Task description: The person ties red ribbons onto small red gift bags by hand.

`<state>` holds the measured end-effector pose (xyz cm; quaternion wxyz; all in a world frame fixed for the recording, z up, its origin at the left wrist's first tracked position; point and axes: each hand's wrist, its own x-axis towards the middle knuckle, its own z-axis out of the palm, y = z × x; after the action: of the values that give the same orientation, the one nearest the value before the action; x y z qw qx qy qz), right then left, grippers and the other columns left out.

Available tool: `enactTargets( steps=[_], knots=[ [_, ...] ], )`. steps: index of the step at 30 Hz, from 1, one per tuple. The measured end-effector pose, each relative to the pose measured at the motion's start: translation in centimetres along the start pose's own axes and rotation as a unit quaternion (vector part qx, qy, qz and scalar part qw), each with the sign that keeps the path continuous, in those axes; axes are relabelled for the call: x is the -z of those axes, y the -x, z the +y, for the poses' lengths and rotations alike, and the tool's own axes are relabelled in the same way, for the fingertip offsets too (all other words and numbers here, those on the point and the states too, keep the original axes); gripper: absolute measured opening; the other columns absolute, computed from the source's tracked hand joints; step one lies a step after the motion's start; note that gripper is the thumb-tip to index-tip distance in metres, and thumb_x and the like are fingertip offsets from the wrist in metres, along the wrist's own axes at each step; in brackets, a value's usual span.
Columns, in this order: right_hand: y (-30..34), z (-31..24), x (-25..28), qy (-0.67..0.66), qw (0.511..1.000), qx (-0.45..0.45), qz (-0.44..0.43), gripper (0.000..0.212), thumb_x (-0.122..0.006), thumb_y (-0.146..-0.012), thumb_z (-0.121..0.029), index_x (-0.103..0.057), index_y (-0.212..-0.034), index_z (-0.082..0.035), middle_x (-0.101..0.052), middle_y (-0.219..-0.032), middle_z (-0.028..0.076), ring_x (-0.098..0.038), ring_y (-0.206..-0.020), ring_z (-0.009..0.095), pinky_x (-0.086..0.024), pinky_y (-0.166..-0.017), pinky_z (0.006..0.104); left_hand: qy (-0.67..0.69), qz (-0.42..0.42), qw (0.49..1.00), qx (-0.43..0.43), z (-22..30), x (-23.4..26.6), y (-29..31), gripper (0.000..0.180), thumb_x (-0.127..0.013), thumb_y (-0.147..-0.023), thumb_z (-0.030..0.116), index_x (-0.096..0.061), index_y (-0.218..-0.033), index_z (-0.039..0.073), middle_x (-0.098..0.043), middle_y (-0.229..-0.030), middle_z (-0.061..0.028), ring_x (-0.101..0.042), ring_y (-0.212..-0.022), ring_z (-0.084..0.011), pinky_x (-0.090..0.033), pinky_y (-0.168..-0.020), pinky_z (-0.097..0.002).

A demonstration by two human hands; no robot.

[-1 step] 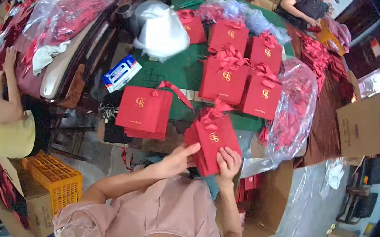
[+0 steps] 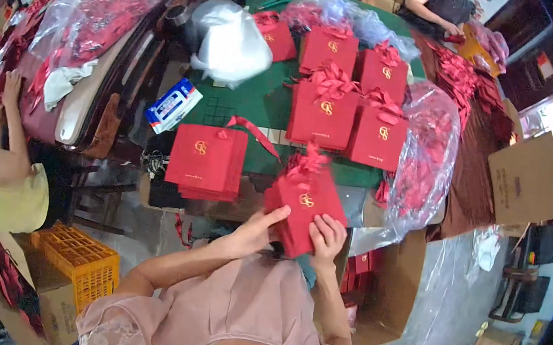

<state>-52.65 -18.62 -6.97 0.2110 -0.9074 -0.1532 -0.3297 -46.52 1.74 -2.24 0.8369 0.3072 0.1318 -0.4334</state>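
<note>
A stack of red paper gift bags [image 2: 300,219] with gold marking and red ribbon on top is held tilted between my two hands at the table's front edge. My left hand [image 2: 257,233] grips its left side, the thumb on the front face and the other fingers mostly hidden behind. On the right lower side my right hand [image 2: 327,237] is closed, its fingers bent over the front. To the left, a second pile of red gift bags [image 2: 206,161] lies on the green tabletop [image 2: 226,109], one ribbon trailing right. Beyond them stand several ribboned bag stacks [image 2: 322,116].
Clear plastic with red ribbons [image 2: 425,155] lies at the right. A white plastic bag [image 2: 232,48] and a blue-and-white packet [image 2: 173,106] are at the left. Below the table's right side is an open carton [image 2: 393,288]; a yellow crate [image 2: 91,274] stands lower left. Other people work around.
The held stack and both hands have shifted slightly left. The table and everything on it also sit a little further left in view. The grip looks the same.
</note>
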Motion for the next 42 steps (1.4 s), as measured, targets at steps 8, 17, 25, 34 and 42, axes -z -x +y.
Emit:
enactTargets(
  steps=[8,17,25,34,42],
  knots=[
    [1.4,-2.8,-0.1,-0.002,0.987,-0.056,-0.148,0.049,-0.075,-0.073,-0.016,-0.060,-0.120,-0.010,-0.056,-0.132,0.009,-0.052,-0.123,0.031,-0.040,-0.101,0.0484,-0.058,0.140,0.987,-0.054,-2.7,2.9,-2.7,0.054,-0.079,-0.084,0.018,-0.051,-0.128,0.006,-0.064,-0.116,-0.0072,-0.063,-0.107,-0.0178,-0.053,-0.090,-0.0352],
    [-3.0,-0.6,2.8,-0.264,0.877,-0.398,-0.046,0.077,-0.082,-0.079,-0.020,-0.040,-0.139,0.001,-0.051,-0.133,0.019,-0.050,-0.123,0.031,-0.039,-0.107,0.0427,-0.209,0.166,0.944,-0.196,0.0,0.7,-0.4,0.060,-0.079,-0.083,0.011,-0.039,-0.126,0.004,-0.057,-0.119,-0.0115,-0.059,-0.109,-0.0183,-0.053,-0.092,-0.0357],
    [-8.9,-2.0,1.2,-0.586,0.523,-0.609,-0.113,0.071,-0.064,-0.092,-0.044,-0.042,-0.145,-0.002,-0.054,-0.138,0.012,-0.053,-0.125,0.024,-0.042,-0.107,0.0379,-0.243,0.110,0.938,-0.220,5.5,-1.2,2.4,0.060,-0.082,-0.079,0.015,-0.045,-0.125,0.004,-0.057,-0.121,-0.0096,-0.055,-0.115,-0.0176,-0.046,-0.100,-0.0354],
    [-17.5,-3.0,-2.5,-0.571,0.619,-0.538,-0.047,0.052,-0.065,-0.097,-0.027,-0.049,-0.138,0.000,-0.059,-0.130,0.010,-0.056,-0.116,0.016,-0.043,-0.102,0.0303,-0.324,0.118,0.881,-0.323,14.6,-2.1,2.3,0.064,-0.081,-0.080,0.011,-0.044,-0.131,0.001,-0.057,-0.123,-0.0105,-0.056,-0.114,-0.0184,-0.046,-0.101,-0.0346],
    [-21.7,-1.4,-5.9,-0.580,0.609,-0.539,-0.053,0.067,-0.077,-0.086,-0.021,-0.044,-0.140,0.002,-0.060,-0.128,0.011,-0.058,-0.117,0.020,-0.047,-0.101,0.0350,-0.362,0.072,0.897,-0.243,22.4,-0.3,-0.9,0.079,-0.081,-0.082,0.035,-0.041,-0.139,-0.002,-0.055,-0.132,-0.0140,-0.057,-0.117,-0.0180,-0.043,-0.104,-0.0358]
  ],
)
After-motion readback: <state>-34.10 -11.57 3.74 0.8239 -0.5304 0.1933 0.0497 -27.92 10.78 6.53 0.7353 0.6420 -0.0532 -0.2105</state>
